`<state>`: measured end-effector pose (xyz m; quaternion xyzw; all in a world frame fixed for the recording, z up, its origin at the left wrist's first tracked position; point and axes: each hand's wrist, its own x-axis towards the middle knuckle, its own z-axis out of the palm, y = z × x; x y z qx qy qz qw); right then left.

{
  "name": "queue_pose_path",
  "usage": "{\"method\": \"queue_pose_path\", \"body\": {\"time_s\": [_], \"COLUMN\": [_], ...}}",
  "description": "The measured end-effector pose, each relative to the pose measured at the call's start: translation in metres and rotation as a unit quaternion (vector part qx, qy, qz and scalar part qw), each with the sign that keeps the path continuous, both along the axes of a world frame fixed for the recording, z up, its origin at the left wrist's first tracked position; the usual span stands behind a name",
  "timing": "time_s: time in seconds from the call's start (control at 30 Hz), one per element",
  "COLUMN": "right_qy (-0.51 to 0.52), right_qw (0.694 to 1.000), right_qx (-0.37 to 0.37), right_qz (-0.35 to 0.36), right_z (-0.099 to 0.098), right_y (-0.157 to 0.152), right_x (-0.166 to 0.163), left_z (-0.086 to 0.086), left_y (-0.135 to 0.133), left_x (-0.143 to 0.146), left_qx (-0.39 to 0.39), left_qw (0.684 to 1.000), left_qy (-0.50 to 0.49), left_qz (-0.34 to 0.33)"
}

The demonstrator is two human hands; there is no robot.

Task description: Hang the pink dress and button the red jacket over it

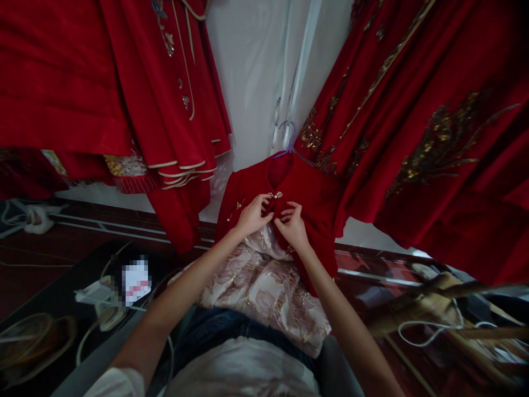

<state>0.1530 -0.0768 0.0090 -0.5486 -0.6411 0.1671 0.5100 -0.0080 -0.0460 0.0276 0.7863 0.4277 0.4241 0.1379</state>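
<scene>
A red jacket (316,190) on a blue-purple hanger (289,138) is in front of me, its front facing me. My left hand (254,214) is closed at the left side of the front opening, fingers curled on the cloth just below a beaded fastener (275,194). At the opposite edge of the opening, my right hand (291,225) pinches the red cloth, with its other fingers bent. What exactly lies between the fingertips is too small to make out. Pale patterned brocade fabric (264,275) shows below the hands and spreads over my lap.
Red garments (177,99) with gold trim hang at the left, and more embroidered red garments (413,138) at the right. Behind is a white cabinet door (248,71). A dark table (61,298) with cables stands lower left; wooden pieces (442,292) and a white cord lie lower right.
</scene>
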Motion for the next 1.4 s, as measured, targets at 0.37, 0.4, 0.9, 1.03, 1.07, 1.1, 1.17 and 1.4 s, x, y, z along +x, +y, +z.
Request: {"method": "queue_pose_path", "body": {"time_s": [0.37, 0.4, 0.9, 1.03, 1.07, 1.1, 1.17, 1.4], "right_qy": [-0.136, -0.153, 0.135, 0.183, 0.191, 0.202, 0.211, 0.004], "right_qw": [0.987, 0.982, 0.975, 0.963, 0.963, 0.962, 0.966, 0.996], "right_qx": [0.039, 0.051, -0.138, -0.132, -0.126, -0.118, -0.102, -0.077], "right_qz": [-0.075, -0.095, 0.111, 0.146, 0.144, 0.138, 0.113, 0.035], "right_z": [-0.029, -0.028, 0.04, 0.055, 0.056, 0.057, 0.054, 0.04], "right_y": [-0.012, -0.01, -0.012, -0.021, -0.021, -0.021, -0.02, -0.023], "right_x": [-0.009, -0.015, 0.056, 0.054, 0.051, 0.046, 0.036, 0.011], "left_z": [-0.06, -0.063, -0.002, -0.015, -0.02, -0.024, -0.03, -0.025], "left_y": [-0.037, -0.039, -0.083, -0.082, -0.08, -0.077, -0.071, -0.032], "left_x": [-0.07, -0.071, -0.006, 0.01, 0.011, 0.011, 0.01, -0.029], "left_qx": [0.007, 0.009, 0.002, -0.048, -0.056, -0.063, -0.073, -0.002], "left_qw": [0.971, 0.974, 0.998, 0.99, 0.986, 0.984, 0.986, 0.985], "left_qy": [0.164, 0.154, -0.011, 0.098, 0.108, 0.107, 0.076, -0.111], "left_qz": [0.176, 0.164, 0.054, -0.093, -0.116, -0.129, -0.13, 0.131]}}
